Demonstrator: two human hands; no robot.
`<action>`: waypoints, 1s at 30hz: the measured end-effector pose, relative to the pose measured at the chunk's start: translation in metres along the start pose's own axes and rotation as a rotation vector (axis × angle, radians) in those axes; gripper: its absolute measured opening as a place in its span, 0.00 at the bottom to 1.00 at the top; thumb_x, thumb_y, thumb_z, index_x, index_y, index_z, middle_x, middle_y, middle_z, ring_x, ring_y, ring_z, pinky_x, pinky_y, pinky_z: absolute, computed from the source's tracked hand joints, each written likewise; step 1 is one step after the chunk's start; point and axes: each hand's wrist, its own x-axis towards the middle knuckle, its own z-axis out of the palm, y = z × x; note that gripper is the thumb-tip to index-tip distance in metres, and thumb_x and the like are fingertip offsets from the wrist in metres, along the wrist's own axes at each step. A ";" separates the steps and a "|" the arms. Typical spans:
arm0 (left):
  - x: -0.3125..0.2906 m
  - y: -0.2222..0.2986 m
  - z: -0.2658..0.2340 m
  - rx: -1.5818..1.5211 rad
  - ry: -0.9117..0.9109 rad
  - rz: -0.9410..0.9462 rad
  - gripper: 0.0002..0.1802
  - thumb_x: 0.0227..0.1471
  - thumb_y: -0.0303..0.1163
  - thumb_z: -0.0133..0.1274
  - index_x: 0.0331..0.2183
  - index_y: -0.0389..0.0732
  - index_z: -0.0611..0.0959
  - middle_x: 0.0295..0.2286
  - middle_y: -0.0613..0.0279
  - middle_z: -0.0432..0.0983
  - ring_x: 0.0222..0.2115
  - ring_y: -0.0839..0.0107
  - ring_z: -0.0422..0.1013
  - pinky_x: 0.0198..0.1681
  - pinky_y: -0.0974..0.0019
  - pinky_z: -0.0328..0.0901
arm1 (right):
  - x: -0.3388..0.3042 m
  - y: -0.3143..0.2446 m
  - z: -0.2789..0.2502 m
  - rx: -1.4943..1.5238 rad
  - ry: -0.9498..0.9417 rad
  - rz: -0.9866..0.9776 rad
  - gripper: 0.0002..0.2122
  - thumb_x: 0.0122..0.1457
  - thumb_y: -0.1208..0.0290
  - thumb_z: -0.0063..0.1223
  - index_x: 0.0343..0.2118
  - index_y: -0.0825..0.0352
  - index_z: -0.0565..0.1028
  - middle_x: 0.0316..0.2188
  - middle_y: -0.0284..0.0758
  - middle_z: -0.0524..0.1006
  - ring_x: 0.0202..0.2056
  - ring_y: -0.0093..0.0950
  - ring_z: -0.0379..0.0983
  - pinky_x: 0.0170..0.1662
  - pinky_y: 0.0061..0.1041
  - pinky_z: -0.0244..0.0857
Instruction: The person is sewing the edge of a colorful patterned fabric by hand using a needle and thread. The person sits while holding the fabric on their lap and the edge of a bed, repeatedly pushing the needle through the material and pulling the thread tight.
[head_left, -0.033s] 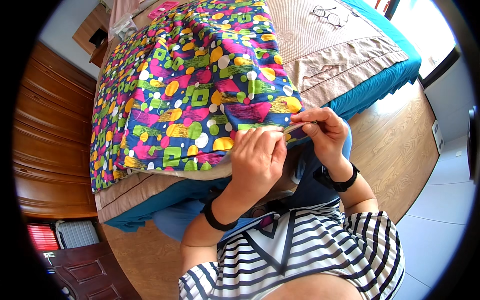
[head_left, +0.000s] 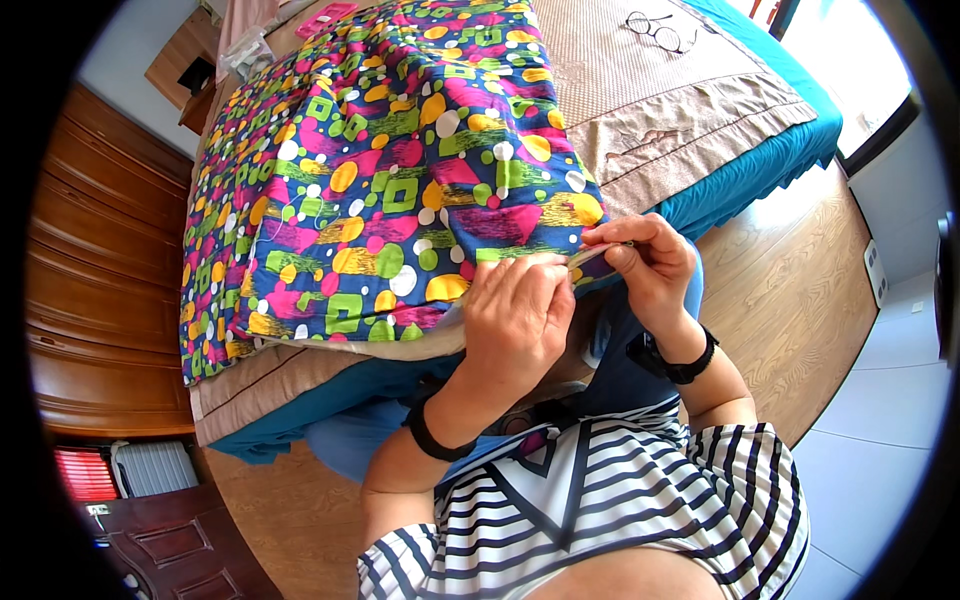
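A colourful patterned cloth [head_left: 395, 190], dark blue with pink, green, yellow and white shapes, is spread over the bed, and its near edge shows a pale underside. My left hand [head_left: 520, 315] is closed on that near edge, fingers curled over the fabric. At the cloth's near right corner, my right hand [head_left: 658, 275] pinches the pale edge between thumb and fingers. Whether a small tool is in that pinch, I cannot make out. Both wrists wear black bands. A thin white thread [head_left: 320, 207] lies on the cloth left of its middle.
Beneath the cloth is a beige quilted bed cover [head_left: 640, 160] over a teal sheet [head_left: 740, 180]. Round glasses [head_left: 660, 33] rest at the far right of the bed. A clear plastic bag [head_left: 247, 52] and a pink tray-like item [head_left: 326, 18] lie far left. Wooden cabinets [head_left: 105, 270] stand left.
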 end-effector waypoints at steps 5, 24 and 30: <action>-0.005 -0.004 0.005 -0.051 0.012 0.020 0.11 0.46 0.17 0.60 0.33 0.37 0.78 0.30 0.55 0.79 0.28 0.57 0.75 0.32 0.62 0.69 | -0.002 0.001 0.003 0.013 0.043 0.075 0.03 0.59 0.82 0.57 0.35 0.73 0.76 0.32 0.34 0.79 0.35 0.19 0.77 0.38 0.17 0.70; 0.001 0.027 0.015 0.550 -0.088 -0.056 0.08 0.49 0.27 0.57 0.31 0.40 0.73 0.25 0.60 0.66 0.29 0.63 0.69 0.39 0.61 0.63 | -0.018 0.015 0.034 0.036 0.323 0.024 0.08 0.58 0.84 0.58 0.38 0.69 0.72 0.31 0.26 0.75 0.31 0.10 0.71 0.32 0.10 0.64; 0.006 -0.015 0.008 -0.039 -0.093 -0.041 0.03 0.44 0.20 0.48 0.26 0.36 0.73 0.19 0.50 0.68 0.21 0.47 0.69 0.22 0.54 0.63 | -0.017 0.015 0.036 0.258 0.293 0.162 0.07 0.57 0.84 0.58 0.37 0.69 0.74 0.31 0.28 0.77 0.33 0.12 0.73 0.37 0.13 0.68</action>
